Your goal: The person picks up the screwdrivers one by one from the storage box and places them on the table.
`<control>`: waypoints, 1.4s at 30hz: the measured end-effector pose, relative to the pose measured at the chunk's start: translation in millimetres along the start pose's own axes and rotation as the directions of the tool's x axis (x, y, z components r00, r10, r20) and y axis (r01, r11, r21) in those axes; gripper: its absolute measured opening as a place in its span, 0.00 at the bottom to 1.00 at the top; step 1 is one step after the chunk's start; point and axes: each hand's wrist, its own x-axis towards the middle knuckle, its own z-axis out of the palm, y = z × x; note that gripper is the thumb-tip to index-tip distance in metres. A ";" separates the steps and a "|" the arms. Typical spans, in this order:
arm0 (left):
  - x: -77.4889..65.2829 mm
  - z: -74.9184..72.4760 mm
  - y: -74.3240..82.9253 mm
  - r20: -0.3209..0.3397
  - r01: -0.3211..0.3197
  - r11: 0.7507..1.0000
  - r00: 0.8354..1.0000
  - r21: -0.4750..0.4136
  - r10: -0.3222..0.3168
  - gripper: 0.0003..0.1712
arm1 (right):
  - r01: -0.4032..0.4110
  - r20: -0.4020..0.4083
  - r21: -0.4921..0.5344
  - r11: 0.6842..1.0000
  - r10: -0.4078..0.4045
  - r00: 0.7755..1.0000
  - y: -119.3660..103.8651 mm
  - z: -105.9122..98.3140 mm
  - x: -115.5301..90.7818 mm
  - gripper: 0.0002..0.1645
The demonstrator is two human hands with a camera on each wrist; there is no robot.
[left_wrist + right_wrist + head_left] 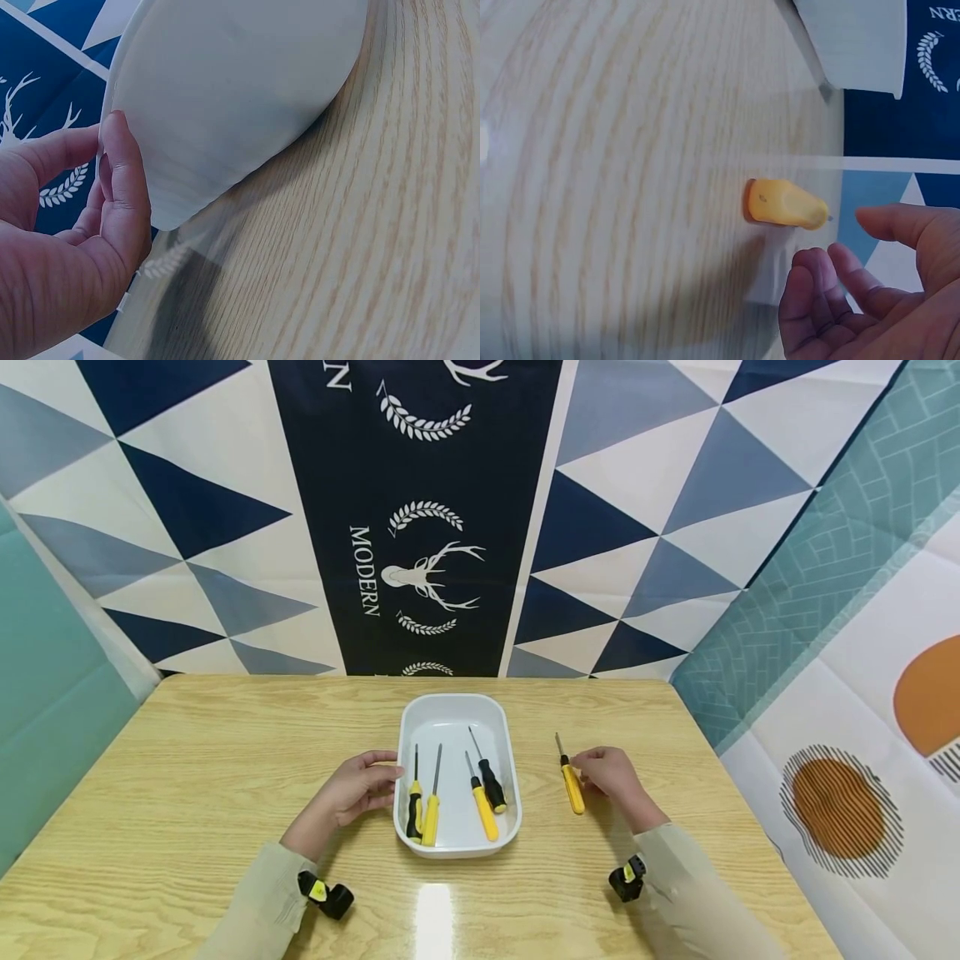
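A white tray [457, 852] sits on the table with several screwdrivers lying in it. My left hand [363, 789] pinches the tray's left rim, thumb on top and fingers along the outer wall; the tray's side [225, 97] fills the left wrist view. To the right of the tray, a yellow-handled screwdriver [572, 789] lies on the table, shaft pointing away. Just right of it is my right hand [611, 772], thumb and fingers spread apart. In the right wrist view the screwdriver's handle [784, 202] appears a little away from the fingertips.
Inside the tray, a black-and-yellow screwdriver [415, 814] and a yellow one [431, 821] lie at the left. An orange-yellow one [484, 810] and a black one [492, 787] lie at the right. A patterned wall cloth [600, 527] hangs behind the wooden table [247, 735].
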 end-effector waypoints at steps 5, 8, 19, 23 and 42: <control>-0.8 0.0 0.5 0.003 0.000 1.000 1.000 -0.003 0.000 0.31 | 0.004 0.004 0.010 1.000 -0.004 1.000 -1.4 -3.3 -0.5 0.21; -1.1 0.3 0.9 0.001 0.002 1.000 1.000 -0.002 -0.002 0.31 | 0.004 0.005 0.009 1.000 -0.004 1.000 -1.5 -4.5 -0.2 0.21; 0.1 0.5 1.2 -0.010 0.007 1.000 1.000 0.007 -0.007 0.31 | 0.014 0.015 0.028 0.999 -0.015 1.000 -6.7 -3.4 -0.8 0.22; 0.3 0.4 0.9 -0.013 0.009 1.000 1.000 0.003 -0.009 0.30 | 0.016 0.034 0.058 0.998 -0.018 0.999 -11.4 -2.8 -3.1 0.22; 2.0 0.0 0.2 -0.017 0.017 1.000 1.000 0.002 -0.017 0.30 | 0.011 0.117 0.105 0.994 -0.023 0.993 -26.9 0.4 -13.2 0.26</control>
